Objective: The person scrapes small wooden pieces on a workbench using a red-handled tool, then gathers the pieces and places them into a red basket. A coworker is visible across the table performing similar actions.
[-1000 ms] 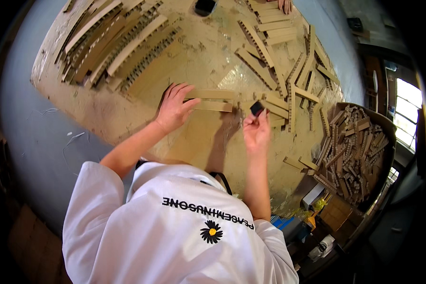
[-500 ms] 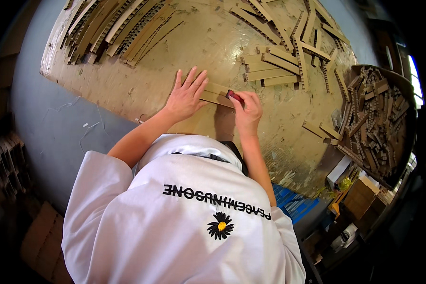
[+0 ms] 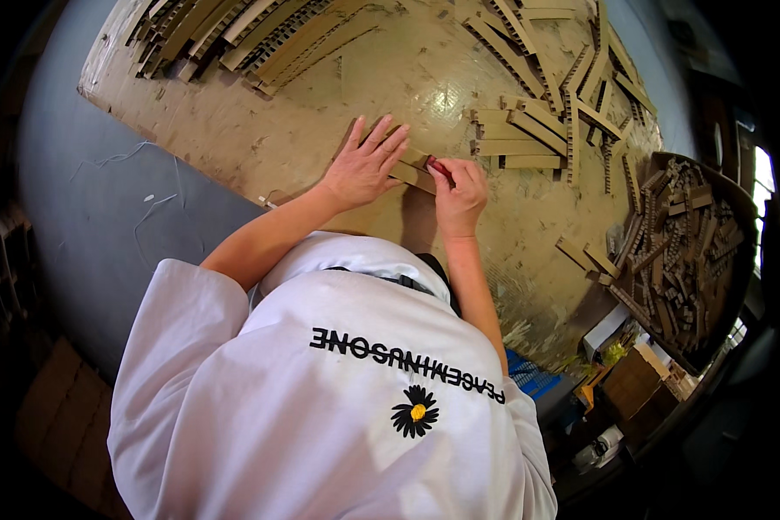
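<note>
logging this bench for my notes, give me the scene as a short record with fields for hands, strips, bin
left hand: fingers spread, laid over cardboard strips
right hand: grips a small red tool, exact kind unclear, at the strips' right end
far left of table: rows of strips
right of table: loose strips, some crossing
bin: right, piled with short pieces

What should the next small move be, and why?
Probably a short stroke with the dark-red tool: the right hand grips it at the right end of the cardboard strips, while the left hand lies spread over their left part, seemingly steadying them.
</note>
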{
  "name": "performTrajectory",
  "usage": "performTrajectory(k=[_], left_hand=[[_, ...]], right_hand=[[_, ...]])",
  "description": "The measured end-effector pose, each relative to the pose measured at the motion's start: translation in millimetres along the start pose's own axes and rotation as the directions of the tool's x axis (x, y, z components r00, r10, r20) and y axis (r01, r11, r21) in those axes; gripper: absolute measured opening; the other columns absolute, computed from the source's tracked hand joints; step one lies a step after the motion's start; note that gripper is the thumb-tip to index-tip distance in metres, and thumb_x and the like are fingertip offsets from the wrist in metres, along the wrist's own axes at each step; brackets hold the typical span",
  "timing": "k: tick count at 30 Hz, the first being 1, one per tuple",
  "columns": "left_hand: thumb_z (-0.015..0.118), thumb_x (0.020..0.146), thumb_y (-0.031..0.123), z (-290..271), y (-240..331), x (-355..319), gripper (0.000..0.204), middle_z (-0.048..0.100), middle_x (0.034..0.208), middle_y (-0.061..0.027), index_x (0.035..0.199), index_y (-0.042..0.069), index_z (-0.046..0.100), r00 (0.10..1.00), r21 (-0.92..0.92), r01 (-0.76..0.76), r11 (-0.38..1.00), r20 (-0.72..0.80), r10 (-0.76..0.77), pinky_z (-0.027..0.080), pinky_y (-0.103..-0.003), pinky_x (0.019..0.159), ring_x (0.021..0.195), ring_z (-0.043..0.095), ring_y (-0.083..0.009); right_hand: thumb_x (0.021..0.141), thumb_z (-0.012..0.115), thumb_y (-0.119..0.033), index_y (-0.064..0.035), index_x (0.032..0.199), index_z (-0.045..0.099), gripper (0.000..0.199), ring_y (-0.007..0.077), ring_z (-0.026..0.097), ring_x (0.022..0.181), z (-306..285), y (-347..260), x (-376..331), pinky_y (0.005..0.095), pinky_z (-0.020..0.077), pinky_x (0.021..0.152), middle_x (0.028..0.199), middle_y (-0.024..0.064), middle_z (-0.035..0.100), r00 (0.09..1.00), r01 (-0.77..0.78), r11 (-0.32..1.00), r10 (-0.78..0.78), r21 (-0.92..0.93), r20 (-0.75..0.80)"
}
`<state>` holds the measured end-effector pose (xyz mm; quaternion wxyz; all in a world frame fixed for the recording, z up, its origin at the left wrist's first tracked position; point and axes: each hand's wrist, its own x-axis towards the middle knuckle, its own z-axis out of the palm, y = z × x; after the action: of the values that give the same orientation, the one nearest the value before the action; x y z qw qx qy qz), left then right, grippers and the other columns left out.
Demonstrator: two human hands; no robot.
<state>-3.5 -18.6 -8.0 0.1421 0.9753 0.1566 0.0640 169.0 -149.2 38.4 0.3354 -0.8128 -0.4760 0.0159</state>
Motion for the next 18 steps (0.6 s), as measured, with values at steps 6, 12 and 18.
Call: performTrajectory(k=[6, 12, 18], left_hand=[[0.077, 0.087, 0.048, 1.0, -1.0, -0.7, 0.079, 0.032, 0.172, -0.01, 0.15, 0.004, 0.056, 0.999, -0.035, 0.0, 0.999, -0.036, -0.001, 0.016, -0.066, 0.127, 0.161, 0.022, -0.0363], [0.077, 0.087, 0.048, 2.6, -1.3, 0.1, 0.08, 0.031, 0.172, -0.0094, 0.15, 0.005, 0.056, 0.999, -0.051, -0.001, 0.999, -0.035, 0.0, 0.016, -0.066, 0.127, 0.161, 0.02, -0.036], [0.078, 0.089, 0.041, 1.1, -2.2, -6.1, 0.064, 0.037, 0.169, -0.0095, 0.143, 0.01, 0.061, 0.997, -0.119, -0.008, 0.993, -0.08, -0.001, 0.015, -0.066, 0.128, 0.16, 0.023, -0.0379]], right_hand=[[0.08, 0.086, -0.017, -0.0178, 0.091, 0.077, 0.014, 0.0234, 0.066, 0.09, 2.2, 0.1, -0.3, 0.0406, 0.0463, 0.078, 0.09, -0.002, 0.069, 0.999, 0.022, 0.997, -0.019, -0.076, 0.04], [0.082, 0.085, -0.019, -0.0192, 0.091, 0.077, 0.013, 0.0217, 0.066, 0.091, 3.6, 5.3, -1.8, 0.0403, 0.0436, 0.079, 0.092, -0.0038, 0.069, 0.998, 0.023, 0.995, -0.017, -0.1, 0.06], [0.082, 0.085, -0.021, -0.0203, 0.092, 0.077, 0.012, 0.0209, 0.066, 0.091, 3.4, 3.1, -2.1, 0.0398, 0.0424, 0.079, 0.094, -0.0055, 0.07, 0.998, 0.03, 0.99, -0.023, -0.139, 0.055]])
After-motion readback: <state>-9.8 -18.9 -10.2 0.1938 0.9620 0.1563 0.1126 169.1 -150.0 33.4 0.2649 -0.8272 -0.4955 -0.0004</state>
